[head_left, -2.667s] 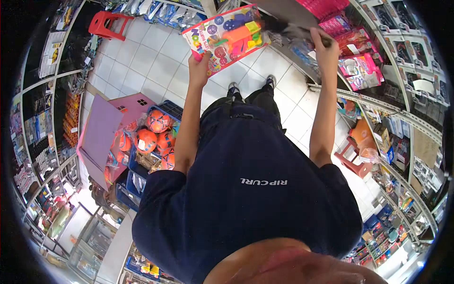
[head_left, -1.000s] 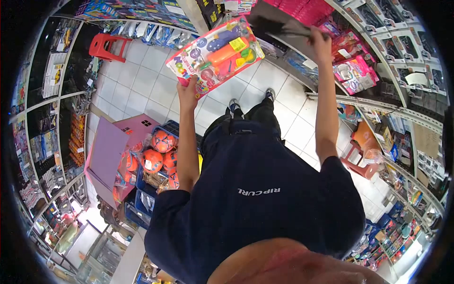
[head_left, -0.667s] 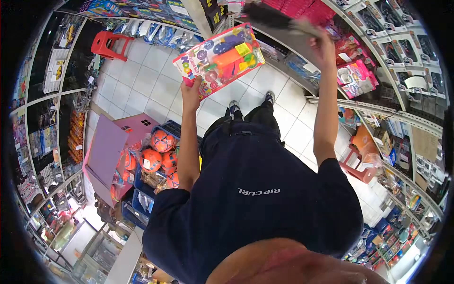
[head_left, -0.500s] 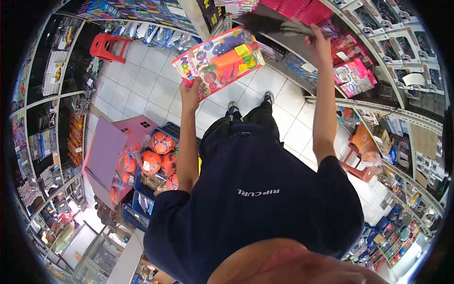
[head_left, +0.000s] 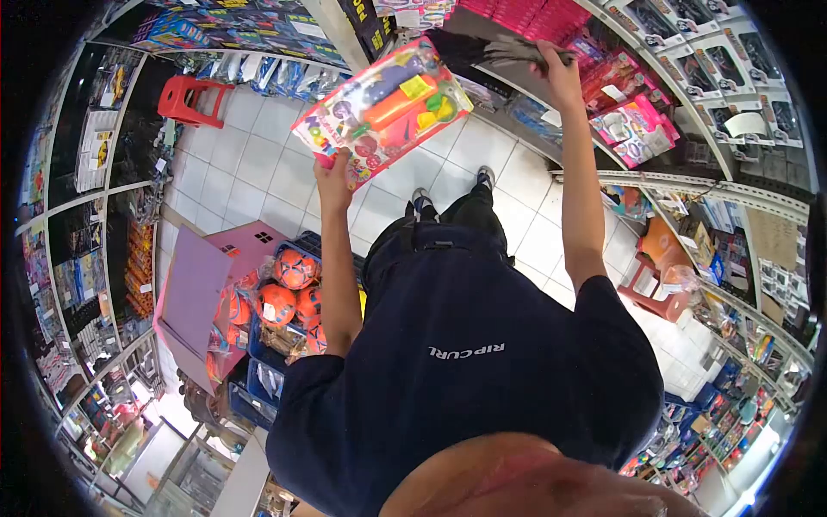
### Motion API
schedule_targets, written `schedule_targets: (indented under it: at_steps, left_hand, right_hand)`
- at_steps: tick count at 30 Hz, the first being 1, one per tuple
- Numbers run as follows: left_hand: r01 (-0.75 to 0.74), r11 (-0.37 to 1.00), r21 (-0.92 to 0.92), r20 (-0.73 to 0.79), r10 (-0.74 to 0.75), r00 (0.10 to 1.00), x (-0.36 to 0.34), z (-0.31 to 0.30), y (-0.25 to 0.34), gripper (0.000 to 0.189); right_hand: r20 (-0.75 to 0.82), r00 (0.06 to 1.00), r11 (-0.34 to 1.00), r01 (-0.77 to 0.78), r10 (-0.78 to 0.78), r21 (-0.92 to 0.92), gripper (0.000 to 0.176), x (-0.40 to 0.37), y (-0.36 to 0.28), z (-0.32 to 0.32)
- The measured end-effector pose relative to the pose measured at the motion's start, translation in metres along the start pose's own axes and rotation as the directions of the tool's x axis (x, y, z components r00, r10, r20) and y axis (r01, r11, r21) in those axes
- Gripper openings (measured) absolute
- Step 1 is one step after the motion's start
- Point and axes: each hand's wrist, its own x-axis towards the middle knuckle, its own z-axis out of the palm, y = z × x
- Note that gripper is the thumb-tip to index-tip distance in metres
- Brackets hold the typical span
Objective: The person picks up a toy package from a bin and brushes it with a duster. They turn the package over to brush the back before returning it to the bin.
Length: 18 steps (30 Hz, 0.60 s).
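Note:
My left hand point(head_left: 332, 179) grips the lower left corner of a toy play-food pack point(head_left: 379, 112). The pack is a colourful card with plastic fruit and vegetable shapes under clear plastic and a yellow price sticker; it is tilted, its right end higher. In my right hand point(head_left: 560, 76) is the handle end of a feather duster point(head_left: 500, 52), with grey and black feathers. The duster points left, and its dark tip overlaps the pack's upper right edge in this view. Behind it are shelves of pink packaged toys point(head_left: 637, 129).
Orange balls point(head_left: 295, 269) fill a blue crate point(head_left: 263, 345) at my left, beside a purple toy house point(head_left: 194, 284). A red stool point(head_left: 191, 102) stands on the white tiled floor point(head_left: 289, 164). Stocked shelves point(head_left: 715, 69) line both sides, and another red stool point(head_left: 655, 293) is at right.
The pack has shifted left and slightly down with my left hand. My right hand and the duster have also moved a little left. Both hands keep their hold.

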Motion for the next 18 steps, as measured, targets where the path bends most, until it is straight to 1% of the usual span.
schedule_targets:
  at_steps: [1, 2, 3, 4, 5, 6, 7, 8, 9, 10, 11, 12, 13, 14, 15, 16, 17, 18]
  left_hand:
    - [0.005, 1.0, 0.006, 0.0, -0.005, 1.0, -0.001, 0.0, 0.002, 0.014]
    - [0.004, 1.0, 0.01, 0.022, -0.004, 1.0, 0.0, -0.001, 0.003, 0.014]
    - [-0.006, 1.0, 0.009, 0.04, 0.006, 0.999, 0.004, -0.001, 0.005, 0.014]
    - [-0.006, 0.998, 0.058, 0.055, 0.003, 0.998, 0.005, -0.003, 0.004, 0.015]
    - [-0.007, 0.999, 0.054, 0.048, 0.005, 0.999, 0.005, -0.004, 0.001, 0.015]
    - [-0.032, 0.996, 0.086, 0.049, 0.028, 0.998, 0.005, -0.004, -0.001, 0.015]
    - [-0.058, 0.991, 0.119, 0.055, 0.052, 0.997, 0.008, -0.004, -0.003, 0.016]
    - [-0.058, 0.991, 0.121, 0.055, 0.052, 0.997, 0.009, -0.003, -0.003, 0.016]
    - [-0.055, 0.99, 0.126, 0.065, 0.047, 0.997, 0.007, -0.004, -0.004, 0.016]
    - [-0.052, 0.99, 0.133, 0.078, 0.041, 0.996, 0.005, -0.005, -0.004, 0.016]
    - [-0.054, 0.99, 0.131, 0.079, 0.043, 0.996, 0.005, -0.003, -0.002, 0.016]
    - [-0.065, 0.992, 0.107, 0.073, 0.058, 0.996, 0.004, 0.002, -0.001, 0.016]
    - [-0.068, 0.994, 0.09, 0.062, 0.062, 0.996, 0.0, 0.003, -0.001, 0.016]
    - [-0.06, 0.994, 0.095, 0.052, 0.055, 0.997, -0.004, 0.0, -0.005, 0.016]
    - [-0.055, 0.996, 0.076, 0.056, 0.051, 0.997, 0.0, -0.001, -0.008, 0.015]
    - [-0.049, 0.997, 0.059, 0.062, 0.045, 0.997, 0.002, -0.001, -0.011, 0.015]
    - [-0.039, 0.997, 0.068, 0.063, 0.035, 0.997, 0.001, -0.005, -0.013, 0.015]
    - [-0.016, 0.994, 0.105, 0.077, 0.008, 0.997, 0.002, -0.007, -0.015, 0.016]
  right_hand:
    - [-0.004, 0.999, 0.99, -0.053, 0.054, 0.13, 0.023, -0.004, 0.005, -0.002]
    - [-0.08, 0.997, 1.0, 0.007, -0.007, -0.002, 0.023, -0.006, 0.005, 0.002]
    - [-0.076, 0.997, 1.0, 0.01, -0.01, 0.0, 0.023, -0.006, 0.003, 0.003]
    - [-0.034, 0.999, 0.981, 0.0, 0.007, 0.193, 0.024, -0.008, 0.0, 0.003]
    - [0.012, 1.0, 0.926, -0.022, 0.019, 0.377, 0.024, -0.01, -0.003, 0.002]
    - [0.088, 0.995, 0.86, -0.093, 0.057, 0.502, 0.023, -0.013, -0.006, 0.0]
    - [0.091, 0.994, 0.859, -0.092, 0.053, 0.504, 0.023, -0.011, -0.006, 0.003]
    - [0.074, 0.996, 0.989, 0.037, -0.048, 0.142, 0.021, -0.011, -0.004, 0.007]
    - [0.093, 0.986, 0.957, 0.158, -0.139, -0.243, 0.019, -0.014, 0.001, 0.009]
    - [0.13, 0.949, 0.734, 0.304, -0.286, -0.607, 0.017, -0.008, 0.008, 0.007]
    - [0.129, 0.949, 0.733, 0.305, -0.288, -0.608, 0.017, -0.011, 0.002, 0.005]
    - [0.009, 0.981, 0.943, 0.189, -0.194, -0.276, 0.019, -0.011, -0.005, 0.003]
    - [-0.058, 0.997, 0.993, 0.048, -0.042, 0.111, 0.021, -0.015, -0.01, 0.002]
    - [-0.036, 0.995, 0.902, -0.068, 0.092, 0.425, 0.022, -0.021, -0.022, 0.006]
    - [-0.031, 0.995, 0.901, -0.071, 0.093, 0.428, 0.022, -0.017, -0.016, 0.007]
    - [0.046, 0.994, 0.995, 0.098, -0.099, 0.014, 0.021, -0.01, -0.002, 0.005]
    - [0.19, 0.955, 0.879, 0.286, -0.229, -0.382, 0.021, -0.011, 0.007, 0.008]
    - [0.177, 0.89, 0.625, 0.425, -0.42, -0.655, 0.019, -0.009, 0.015, 0.011]
